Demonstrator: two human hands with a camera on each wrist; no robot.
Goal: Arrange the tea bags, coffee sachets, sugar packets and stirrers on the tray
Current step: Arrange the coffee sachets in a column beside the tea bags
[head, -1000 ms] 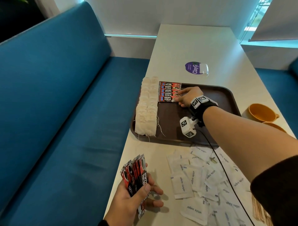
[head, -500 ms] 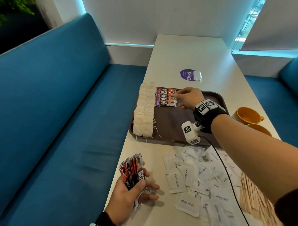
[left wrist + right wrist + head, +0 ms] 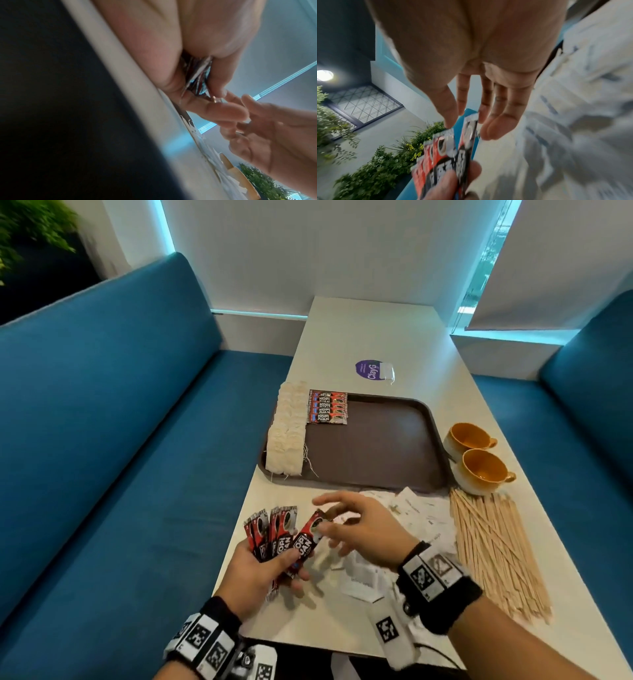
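My left hand grips a fan of red and black coffee sachets above the table's near left edge. My right hand hovers at the rightmost sachet's top, fingers spread; in the right wrist view thumb and forefinger flank the sachet top without clearly pinching it. On the brown tray, a row of tea bags lines the left side, with several coffee sachets beside it at the far end. White sugar packets and wooden stirrers lie on the table.
Two orange cups stand right of the tray. A purple sticker lies beyond it on the white table. Blue benches run along both sides.
My right hand has left the coffee sachets on the tray and come back to the fan in my left hand. The left hand still holds its sachets.
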